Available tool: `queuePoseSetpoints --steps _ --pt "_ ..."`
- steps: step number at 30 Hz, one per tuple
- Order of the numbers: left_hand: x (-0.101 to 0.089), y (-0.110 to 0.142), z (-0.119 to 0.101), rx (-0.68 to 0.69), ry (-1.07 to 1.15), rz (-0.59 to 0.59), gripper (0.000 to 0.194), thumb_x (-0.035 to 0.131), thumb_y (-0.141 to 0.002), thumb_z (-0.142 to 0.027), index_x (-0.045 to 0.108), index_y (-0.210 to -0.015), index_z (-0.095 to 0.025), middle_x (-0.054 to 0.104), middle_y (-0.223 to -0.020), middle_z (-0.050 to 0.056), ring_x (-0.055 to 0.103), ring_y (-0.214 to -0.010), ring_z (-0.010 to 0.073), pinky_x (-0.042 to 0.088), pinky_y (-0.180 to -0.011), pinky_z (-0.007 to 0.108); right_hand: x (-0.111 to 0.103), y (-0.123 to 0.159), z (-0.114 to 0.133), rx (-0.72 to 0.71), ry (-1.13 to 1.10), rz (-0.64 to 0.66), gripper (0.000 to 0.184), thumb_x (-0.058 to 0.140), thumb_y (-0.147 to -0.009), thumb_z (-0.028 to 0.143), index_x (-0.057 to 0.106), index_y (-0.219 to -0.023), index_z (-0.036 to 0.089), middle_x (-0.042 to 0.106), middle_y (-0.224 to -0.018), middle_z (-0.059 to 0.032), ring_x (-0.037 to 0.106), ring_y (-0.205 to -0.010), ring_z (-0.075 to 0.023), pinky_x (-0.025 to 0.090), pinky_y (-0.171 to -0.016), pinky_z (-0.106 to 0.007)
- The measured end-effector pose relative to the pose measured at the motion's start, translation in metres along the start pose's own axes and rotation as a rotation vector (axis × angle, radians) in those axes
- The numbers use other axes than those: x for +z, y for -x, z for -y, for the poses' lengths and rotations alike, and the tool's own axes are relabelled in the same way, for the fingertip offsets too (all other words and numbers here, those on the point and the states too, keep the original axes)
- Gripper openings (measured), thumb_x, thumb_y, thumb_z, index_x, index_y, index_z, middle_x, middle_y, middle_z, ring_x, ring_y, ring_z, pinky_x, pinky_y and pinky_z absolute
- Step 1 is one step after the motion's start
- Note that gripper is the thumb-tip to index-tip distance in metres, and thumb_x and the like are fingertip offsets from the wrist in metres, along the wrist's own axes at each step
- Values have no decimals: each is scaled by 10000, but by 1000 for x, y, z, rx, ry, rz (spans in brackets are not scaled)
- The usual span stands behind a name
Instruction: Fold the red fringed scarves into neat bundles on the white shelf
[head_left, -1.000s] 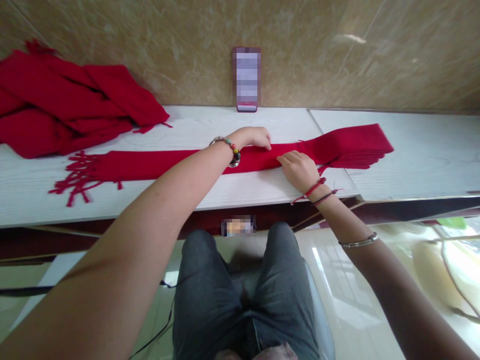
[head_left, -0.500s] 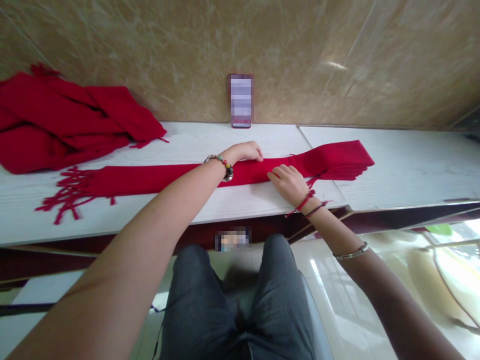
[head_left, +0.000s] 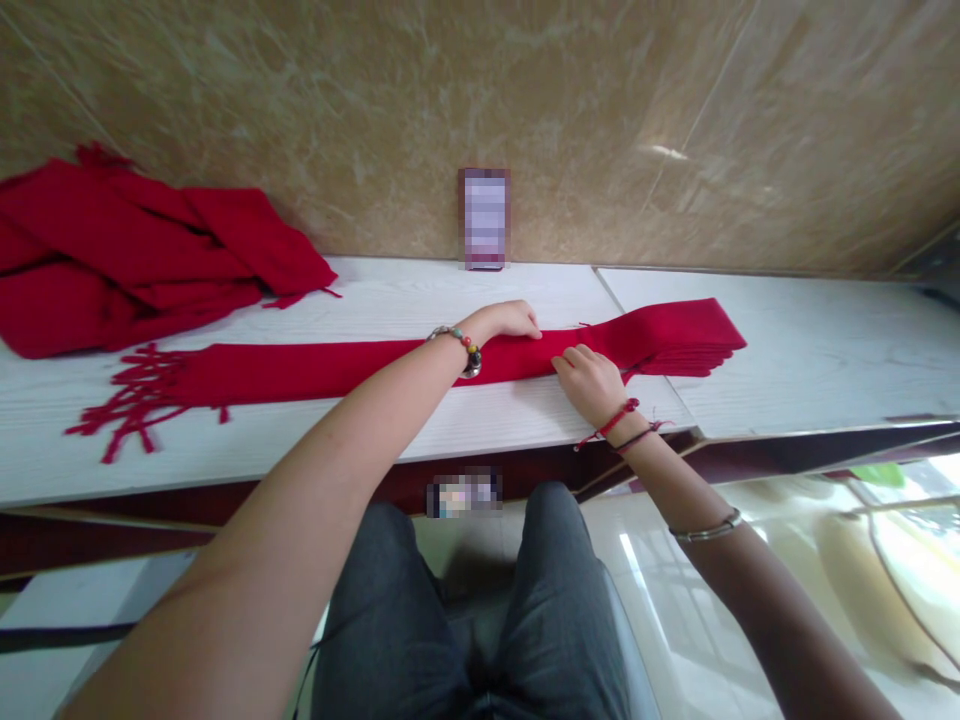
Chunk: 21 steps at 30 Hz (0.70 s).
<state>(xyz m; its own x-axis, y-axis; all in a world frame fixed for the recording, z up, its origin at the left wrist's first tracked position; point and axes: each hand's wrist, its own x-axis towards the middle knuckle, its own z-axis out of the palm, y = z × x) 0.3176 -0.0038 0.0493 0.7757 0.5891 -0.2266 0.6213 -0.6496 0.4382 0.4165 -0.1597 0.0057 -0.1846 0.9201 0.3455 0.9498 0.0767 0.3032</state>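
A long red scarf (head_left: 300,372) lies lengthwise across the white tabletop, its fringe spread at the left end. Its right end is stacked in several flat layers (head_left: 690,325). My left hand (head_left: 511,319) is closed on the far edge of the strip near its middle, fingers bent down onto the cloth. Slightly to the right, my right hand (head_left: 592,383) is curled closed at the near edge, just short of the layered end. Fingertips of both hands are partly hidden against the fabric.
A second red cloth (head_left: 150,260) with fringe lies heaped at the back left. A phone (head_left: 485,220) leans upright against the brown tiled wall (head_left: 337,110). The white tabletop's (head_left: 825,350) front edge runs above my knees.
Both hands have shifted a little to the right along the scarf. The whole view has tipped slightly, so everything sits lower in the picture. The layered end looks the same.
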Motion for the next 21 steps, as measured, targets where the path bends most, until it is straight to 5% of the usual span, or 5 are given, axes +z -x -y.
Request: queuePoseSetpoints --steps 9,13,21 --pt "2 -4 -5 -27 93 -47 133 552 -703 -134 683 -716 -112 621 -614 13 481 -563 117 350 -537 232 1 1 -2 -20 27 -100 266 419 -896 113 626 -736 159 572 -700 -67 466 -705 -176 291 -582 -294" --pt "-9 1 -8 42 355 -94 123 551 -712 -117 606 -602 -131 529 -542 -9 412 -507 95 314 -514 234 -5 -3 -11 -47 54 -183 286 390 -909 115 629 -756 157 560 -682 -58 453 -679 -168 291 -575 -290" --pt "-58 -13 -56 248 863 -226 106 534 -792 -133 607 -867 -152 577 -757 1 589 -785 123 417 -712 234 -82 -23 -68 131 105 -350 267 396 -876 129 654 -935 163 603 -760 -55 493 -701 -152 324 -589 -273"
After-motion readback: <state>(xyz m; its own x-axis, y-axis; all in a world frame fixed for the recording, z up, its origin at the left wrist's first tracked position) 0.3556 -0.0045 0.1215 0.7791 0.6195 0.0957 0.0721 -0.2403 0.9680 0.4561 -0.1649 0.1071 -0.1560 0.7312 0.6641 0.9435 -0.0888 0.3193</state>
